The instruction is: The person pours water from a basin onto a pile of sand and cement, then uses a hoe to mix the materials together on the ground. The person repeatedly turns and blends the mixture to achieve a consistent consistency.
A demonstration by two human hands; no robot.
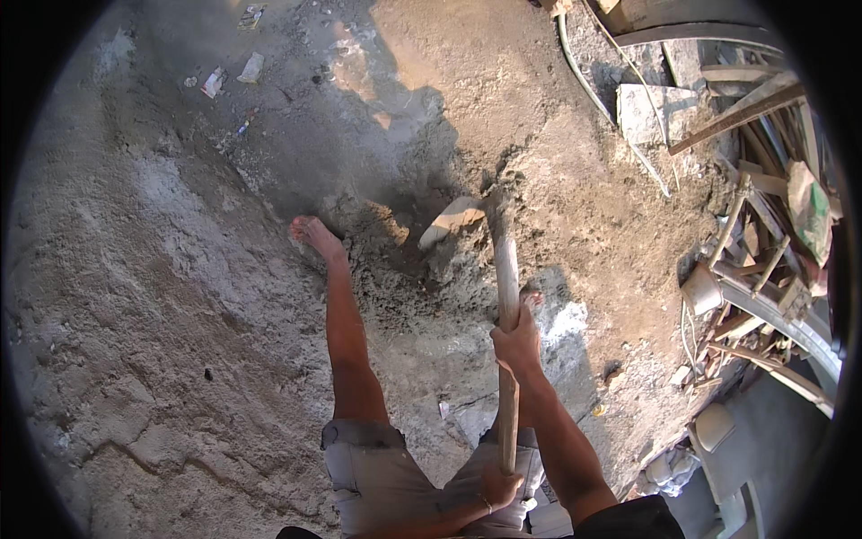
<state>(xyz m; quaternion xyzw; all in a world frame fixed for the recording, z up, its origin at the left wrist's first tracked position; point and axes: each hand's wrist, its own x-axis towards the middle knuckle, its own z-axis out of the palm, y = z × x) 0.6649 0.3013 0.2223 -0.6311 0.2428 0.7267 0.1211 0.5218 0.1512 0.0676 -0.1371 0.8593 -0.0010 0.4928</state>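
A hoe with a long wooden handle [507, 276] runs upright through the picture in front of me. My right hand [518, 343] grips it around the middle of the shaft. Lower down, close to my shorts, my left hand [500, 488] is closed around the butt end. The hoe's flat blade [452, 219] points left at the top of the handle, beside loose, damp-looking soil or mortar mix [431, 283]. Wet clumps cover the joint of blade and handle. My bare left foot [318, 237] stands left of the mix; my right foot [532, 298] is partly hidden behind the handle and right hand.
Scrap timber [741, 121] is heaped along the right, with a metal pot [702, 290] at its edge. A pale slab [650, 113] and a bent hose or cable [586, 87] lie at the upper right. Litter [214, 82] dots the rough ground at upper left.
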